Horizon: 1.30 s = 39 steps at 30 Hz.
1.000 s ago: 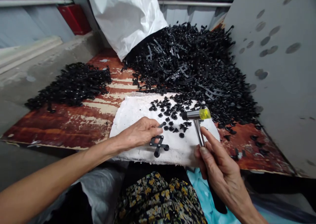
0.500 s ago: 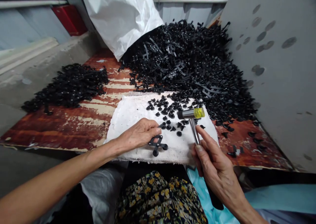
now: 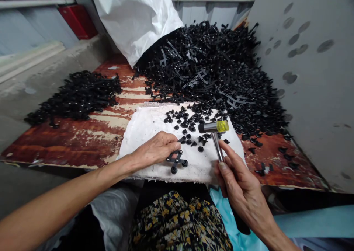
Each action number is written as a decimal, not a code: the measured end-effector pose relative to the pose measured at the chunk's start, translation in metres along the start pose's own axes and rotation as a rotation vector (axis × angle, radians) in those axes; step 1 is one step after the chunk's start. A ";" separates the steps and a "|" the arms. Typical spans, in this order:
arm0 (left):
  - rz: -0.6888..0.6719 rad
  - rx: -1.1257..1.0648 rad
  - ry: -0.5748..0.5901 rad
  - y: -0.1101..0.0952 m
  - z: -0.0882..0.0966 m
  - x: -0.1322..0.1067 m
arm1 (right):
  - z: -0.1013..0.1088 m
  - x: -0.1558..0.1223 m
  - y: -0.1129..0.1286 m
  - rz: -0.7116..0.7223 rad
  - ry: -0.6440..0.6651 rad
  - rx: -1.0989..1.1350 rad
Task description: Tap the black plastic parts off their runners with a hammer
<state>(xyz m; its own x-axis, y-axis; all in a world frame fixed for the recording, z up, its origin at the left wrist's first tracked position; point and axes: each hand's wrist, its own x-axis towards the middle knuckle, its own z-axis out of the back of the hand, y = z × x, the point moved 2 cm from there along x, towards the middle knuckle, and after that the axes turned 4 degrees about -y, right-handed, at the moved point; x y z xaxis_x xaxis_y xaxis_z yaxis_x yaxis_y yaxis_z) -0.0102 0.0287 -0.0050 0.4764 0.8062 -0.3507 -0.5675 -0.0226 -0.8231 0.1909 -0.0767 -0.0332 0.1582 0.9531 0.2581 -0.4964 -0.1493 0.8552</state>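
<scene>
My left hand (image 3: 156, 149) rests on a white block (image 3: 143, 127) with its fingers curled, pinching the edge of a black cross-shaped plastic piece (image 3: 176, 160) that lies flat on the block. My right hand (image 3: 239, 186) is closed around the black handle of a small hammer (image 3: 214, 129), index finger along its metal shaft. The hammer's steel head with a yellow tip hovers just above several loose black round caps (image 3: 190, 124) scattered on the block's far part.
A big heap of black plastic parts (image 3: 215, 70) spills from a white sack (image 3: 135, 18) behind the block. A smaller black pile (image 3: 77, 94) lies left on the worn red board (image 3: 69, 140). A grey panel (image 3: 309, 77) stands on the right. Floral cloth covers my lap.
The view shifted slightly between the first frame and now. Both hands stay nearly still; the hammer head sits a touch lower and left, and the cross piece has barely moved.
</scene>
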 end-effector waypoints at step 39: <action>-0.054 0.220 -0.097 -0.004 0.000 0.002 | 0.006 0.014 0.030 0.384 0.125 -0.203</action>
<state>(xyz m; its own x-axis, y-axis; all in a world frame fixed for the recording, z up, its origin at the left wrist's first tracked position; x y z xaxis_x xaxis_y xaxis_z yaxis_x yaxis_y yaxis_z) -0.0070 0.0305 -0.0023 0.4492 0.8561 -0.2556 -0.6807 0.1427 -0.7185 0.1835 -0.0689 -0.0014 -0.1680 0.8653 0.4723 -0.6581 -0.4552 0.5997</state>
